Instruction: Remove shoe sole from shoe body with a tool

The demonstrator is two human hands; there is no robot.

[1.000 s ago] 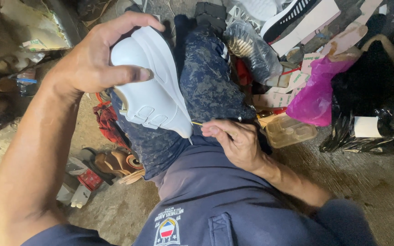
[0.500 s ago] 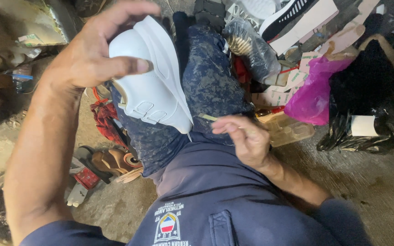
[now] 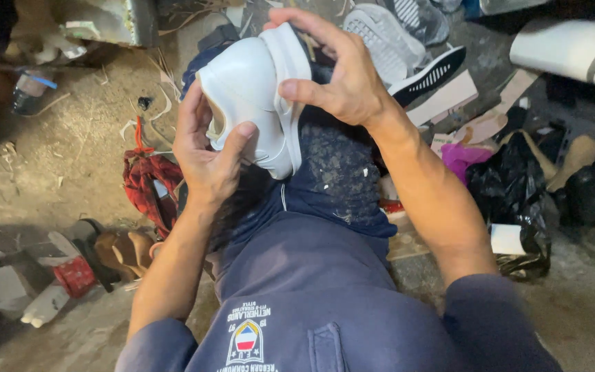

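Note:
I hold a white shoe (image 3: 249, 89) up over my lap with both hands. My left hand (image 3: 208, 162) cups its upper from below and the left, thumb pressed on the side. My right hand (image 3: 339, 76) grips the thick white sole edge from the right, thumb across it and fingers curled over the top. The shoe is tilted, sole facing right. Under it lie my knees in dark, paint-speckled trousers (image 3: 339, 172) and a blue sweatshirt (image 3: 311, 303).
Shoe soles (image 3: 387, 41) and sneakers lie on the dirt floor at the back right. A black plastic bag (image 3: 518, 200) and a pink bag (image 3: 459, 155) sit right. A red cloth (image 3: 147, 186), brown shoe parts (image 3: 122, 251) and a small red container (image 3: 74, 275) lie left.
My right hand has come up from my lap and taken hold of the shoe's sole. My left hand has shifted from the top to the underside, and the shoe has turned.

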